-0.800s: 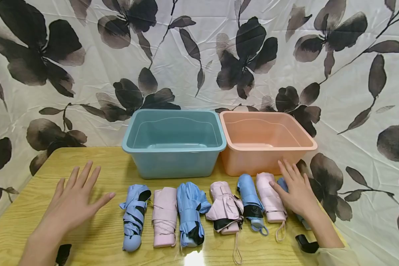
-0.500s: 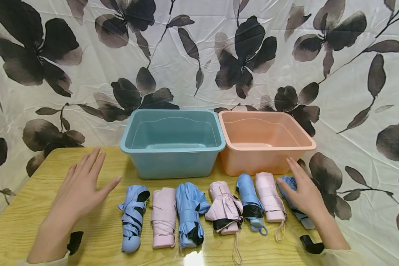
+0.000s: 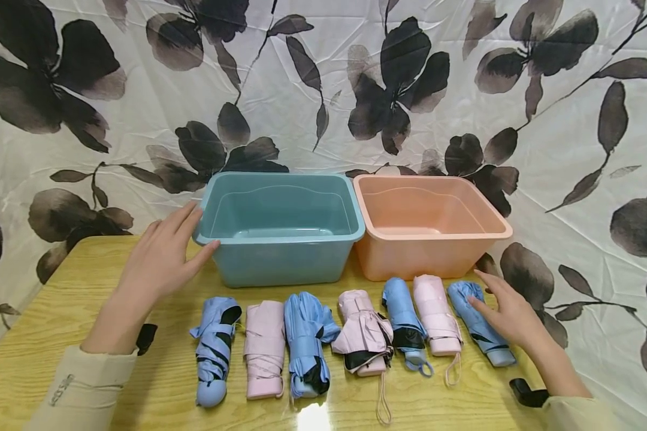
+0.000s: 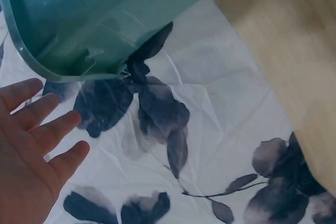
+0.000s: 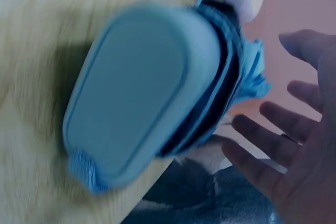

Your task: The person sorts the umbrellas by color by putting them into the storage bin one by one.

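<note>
Hovering right by the teal bin's (image 3: 283, 263) left rim, the left hand (image 3: 159, 257) is loose and isn't gripping anything. Fair warning, its thumb is out of the left wrist shot, so I can't swear whether it's brushing the rim. The right hand (image 3: 512, 314) is free too, fingers spread, with a bit of air between it and the rightmost blue umbrella (image 3: 477, 326).

My worry is that umbrella: it lies near the desk's (image 3: 167, 365) right edge, so a sideways nudge from those fingers could roll it off. A clumsy grab might also bump the pink umbrella (image 3: 437, 317) next to it, and shoving the teal bin would jam it against the peach bin (image 3: 415, 257).

Looks-wise, the blue one's folded short, crumpled at the far end, dark bands near the handle, with a flat, pale oval end cap (image 5: 126, 93) facing the person.
</note>
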`<state>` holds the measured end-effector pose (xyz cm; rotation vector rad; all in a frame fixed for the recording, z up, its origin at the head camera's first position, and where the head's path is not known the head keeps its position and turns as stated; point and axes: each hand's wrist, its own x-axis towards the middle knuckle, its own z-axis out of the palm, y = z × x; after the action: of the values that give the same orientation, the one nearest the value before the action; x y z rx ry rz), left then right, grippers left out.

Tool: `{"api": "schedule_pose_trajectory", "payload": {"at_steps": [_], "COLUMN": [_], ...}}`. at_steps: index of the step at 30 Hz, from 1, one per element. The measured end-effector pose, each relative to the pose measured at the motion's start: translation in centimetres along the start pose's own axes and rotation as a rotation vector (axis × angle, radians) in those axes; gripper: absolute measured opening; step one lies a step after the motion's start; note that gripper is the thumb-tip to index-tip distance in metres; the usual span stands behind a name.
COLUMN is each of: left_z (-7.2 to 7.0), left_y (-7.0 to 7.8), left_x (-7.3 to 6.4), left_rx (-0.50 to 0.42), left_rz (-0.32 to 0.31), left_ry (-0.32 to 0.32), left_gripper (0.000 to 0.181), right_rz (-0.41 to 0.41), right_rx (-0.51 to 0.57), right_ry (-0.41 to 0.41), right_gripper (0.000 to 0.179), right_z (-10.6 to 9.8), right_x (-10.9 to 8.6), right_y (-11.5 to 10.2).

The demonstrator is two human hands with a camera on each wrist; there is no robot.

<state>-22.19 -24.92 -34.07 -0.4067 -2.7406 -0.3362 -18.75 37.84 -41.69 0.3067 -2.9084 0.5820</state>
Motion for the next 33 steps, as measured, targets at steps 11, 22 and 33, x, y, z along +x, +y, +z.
{"api": "schedule_pose_trajectory", "payload": {"at_steps": [11,22,33], "left_z": [-0.3,0.1,0.4], "left_y": [-0.1,-0.4,-0.2], "left_x": [3.7,4.5,4.4], "left_rx": [0.049,0.021,0.003], "left_rz": [-0.003,-0.022,-0.025], "left_ry": [-0.243,-0.346,-0.320], "left_gripper": [0.099,0.110,0.110], "right_rz": [-0.041,-0.010,-0.017], "right_rx": [-0.054,-0.047,-0.050], "right_ry": [-0.189,-0.281,-0.199], "right_gripper": [0.071,0.086,0.083], "right_z": [-0.2,0.4,0.9], "right_x": [0.3,0.7,0.7], "right_y": [1.6,1.5,1.6]}}
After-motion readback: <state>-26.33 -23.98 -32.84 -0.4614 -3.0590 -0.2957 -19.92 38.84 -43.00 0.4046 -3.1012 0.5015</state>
